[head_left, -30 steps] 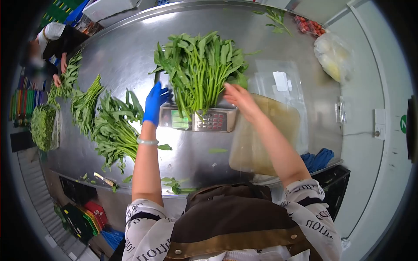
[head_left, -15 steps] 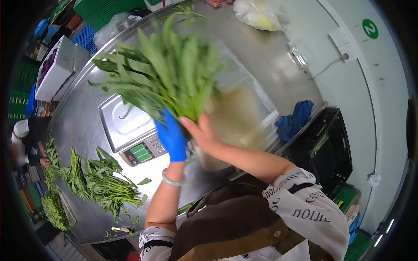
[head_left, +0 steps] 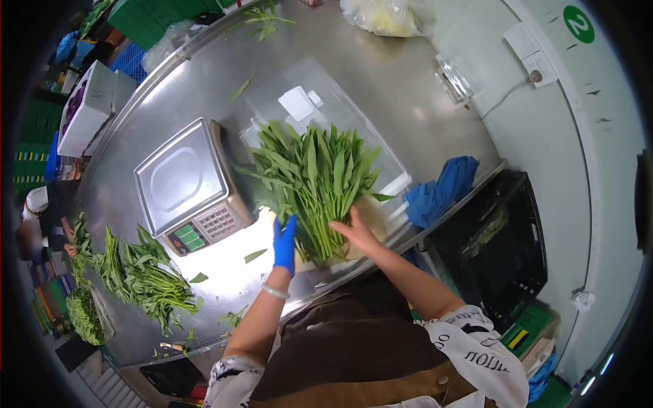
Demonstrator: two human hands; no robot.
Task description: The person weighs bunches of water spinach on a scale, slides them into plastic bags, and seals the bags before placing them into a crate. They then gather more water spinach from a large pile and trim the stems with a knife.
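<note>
The fingers of the gloved left hand [head_left: 284, 243] are spread beside the stems, though I cannot tell whether they press on them. The fingers of the bare right hand [head_left: 357, 234] are parted too, tips at the other side of the stems and thumb held away, closed round nothing. Between these 2 sets of fingers lies the bunch of greens [head_left: 316, 183], stem ends toward the person, leaves fanning beyond the fingertips.

That bunch is what has just changed: 0.5 s ago it was held up between both hands, and now it rests on the tan board [head_left: 374, 212] below the fingers. For the work in hand, the shift off the scale looks finished, since neither hand grips the stems (my reading of the parted fingers).

Left of the fingers, the scale [head_left: 187, 180] shows its whole plate, which leaves covered 1 s ago. Ahead of the fingertips, a clear plastic sheet [head_left: 340, 102] lies on the bench [head_left: 401, 85], partly behind the leaves; to the right sits a blue cloth [head_left: 442, 190]. Farther left are more greens [head_left: 153, 279], near a co-worker's hands [head_left: 69, 236].
</note>
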